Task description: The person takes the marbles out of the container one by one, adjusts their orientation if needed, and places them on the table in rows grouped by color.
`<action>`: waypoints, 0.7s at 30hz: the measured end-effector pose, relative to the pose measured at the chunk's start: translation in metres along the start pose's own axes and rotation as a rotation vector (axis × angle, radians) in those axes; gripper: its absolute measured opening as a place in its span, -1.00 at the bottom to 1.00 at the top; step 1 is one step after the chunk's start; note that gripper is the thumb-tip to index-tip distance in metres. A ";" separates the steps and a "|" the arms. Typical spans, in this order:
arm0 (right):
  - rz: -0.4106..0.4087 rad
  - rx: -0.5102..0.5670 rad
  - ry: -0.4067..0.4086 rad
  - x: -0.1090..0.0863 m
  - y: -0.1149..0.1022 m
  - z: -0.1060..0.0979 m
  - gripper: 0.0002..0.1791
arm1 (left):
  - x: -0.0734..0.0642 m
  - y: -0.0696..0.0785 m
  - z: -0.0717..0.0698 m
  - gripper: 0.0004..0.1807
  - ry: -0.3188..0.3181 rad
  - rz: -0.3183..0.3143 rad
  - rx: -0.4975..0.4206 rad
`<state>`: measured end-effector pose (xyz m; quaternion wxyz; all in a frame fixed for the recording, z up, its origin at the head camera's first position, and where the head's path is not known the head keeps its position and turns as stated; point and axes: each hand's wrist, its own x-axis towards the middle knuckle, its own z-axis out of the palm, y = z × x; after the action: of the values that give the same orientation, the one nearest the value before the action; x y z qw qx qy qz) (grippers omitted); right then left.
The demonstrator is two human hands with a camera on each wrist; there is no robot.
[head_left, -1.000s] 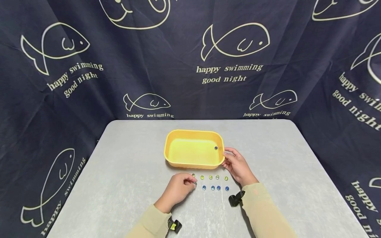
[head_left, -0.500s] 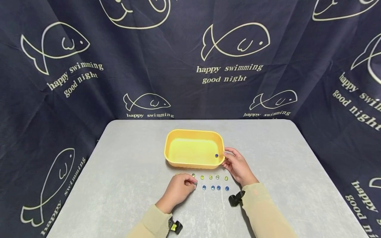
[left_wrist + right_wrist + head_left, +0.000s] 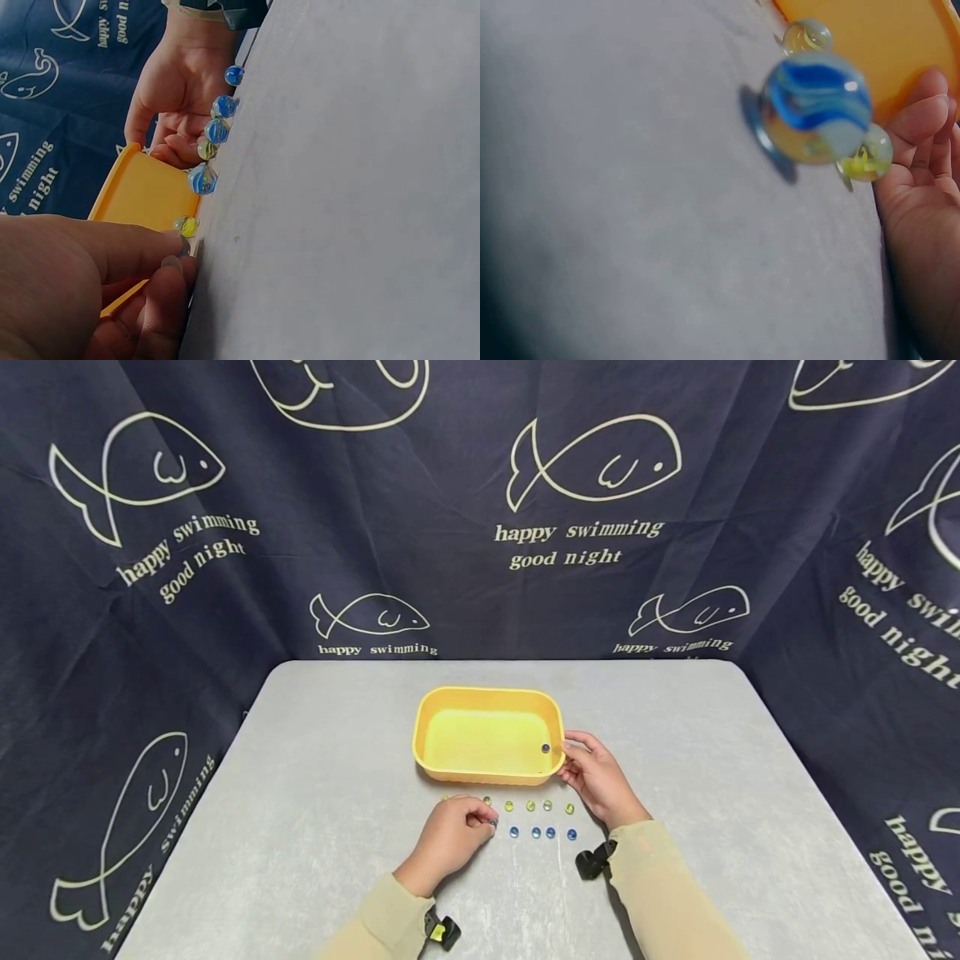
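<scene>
My left hand (image 3: 447, 833) is low over the table, its thumb and index finger pinching a marble (image 3: 493, 823) at the left end of the blue row. In the left wrist view the fingertips mostly cover that marble, so its colour is hidden. My right hand (image 3: 602, 778) grips the right end of a yellow plastic bin (image 3: 489, 776), thumb at the rim and fingers outside. One dark blue marble (image 3: 545, 748) lies inside the bin near that end. In the right wrist view, a blue-swirled marble (image 3: 817, 109) looms close in front of the right hand (image 3: 930, 232).
Between the bin and me, marbles lie in two rows on the grey table (image 3: 315, 760). Several yellow-green ones (image 3: 531, 806) form the back row, several blue ones (image 3: 536, 832) the front row. A dark fish-print curtain (image 3: 480, 610) hangs behind the table.
The marble inside the bin has rolled toward the front wall, then slightly back. My left hand has shifted very slightly right, still pinching; the right hand stays on the bin.
</scene>
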<state>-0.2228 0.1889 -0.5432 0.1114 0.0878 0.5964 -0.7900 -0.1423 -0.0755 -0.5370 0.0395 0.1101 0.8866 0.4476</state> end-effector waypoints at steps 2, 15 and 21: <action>-0.002 0.001 -0.002 0.000 0.000 0.000 -0.48 | 0.000 0.001 0.000 -0.85 0.004 0.003 0.001; -0.004 -0.002 0.001 0.001 0.000 0.001 -0.50 | -0.001 -0.002 0.001 -0.82 0.008 0.022 0.000; -0.004 0.014 0.004 0.000 0.000 0.002 -0.51 | -0.001 -0.003 0.000 -0.82 0.003 0.034 0.016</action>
<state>-0.2226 0.1875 -0.5425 0.1081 0.0888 0.5911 -0.7944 -0.1416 -0.0775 -0.5398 0.0297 0.1246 0.8882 0.4412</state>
